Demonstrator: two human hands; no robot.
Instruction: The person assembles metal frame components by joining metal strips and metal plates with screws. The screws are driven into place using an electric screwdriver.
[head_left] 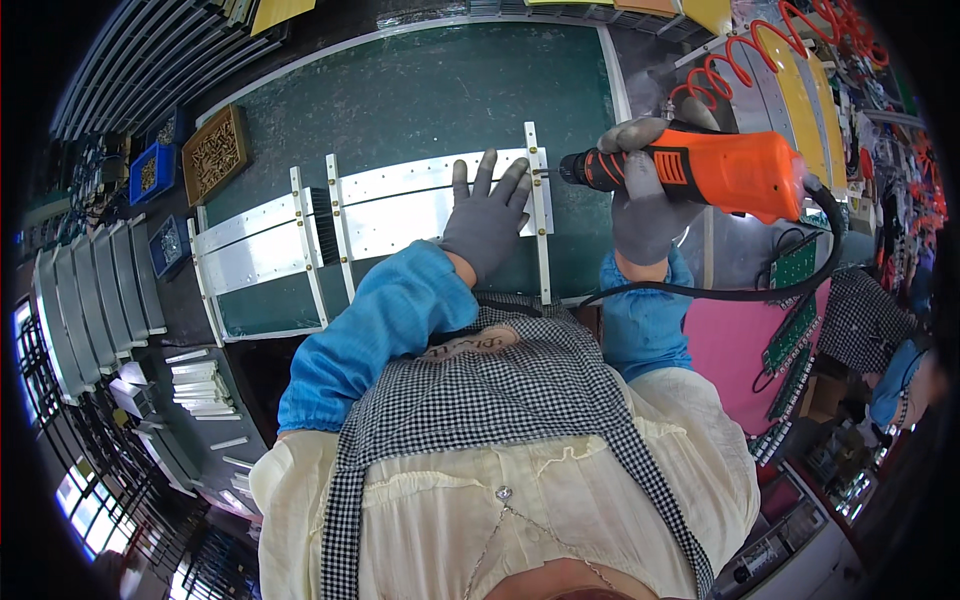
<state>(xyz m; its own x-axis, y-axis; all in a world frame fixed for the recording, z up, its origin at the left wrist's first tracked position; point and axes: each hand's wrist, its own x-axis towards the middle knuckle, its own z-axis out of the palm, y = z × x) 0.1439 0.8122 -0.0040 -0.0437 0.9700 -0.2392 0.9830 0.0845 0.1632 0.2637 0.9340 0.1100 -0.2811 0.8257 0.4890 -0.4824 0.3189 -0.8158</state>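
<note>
My left hand (487,222), in a grey glove, lies flat with fingers spread on a white metal panel (395,213). Crossbars with brass-coloured screws run across the panel's ends; its right crossbar (538,210) is just beyond my fingertips. My right hand (648,195), also gloved, is wrapped round an orange and black electric screwdriver (725,172). The tool lies sideways, its bit pointing left at that right crossbar; whether it touches a screw is too small to tell. To the left, a second white panel (255,242) with similar crossbars rests on the green work surface (430,90).
A brown box of screws (214,155) and blue bins (152,172) stand at the left. The tool's black cable (750,294) loops below my right forearm. A red coiled hose (740,70) hangs at the upper right. Another person's sleeve (893,385) shows at the far right.
</note>
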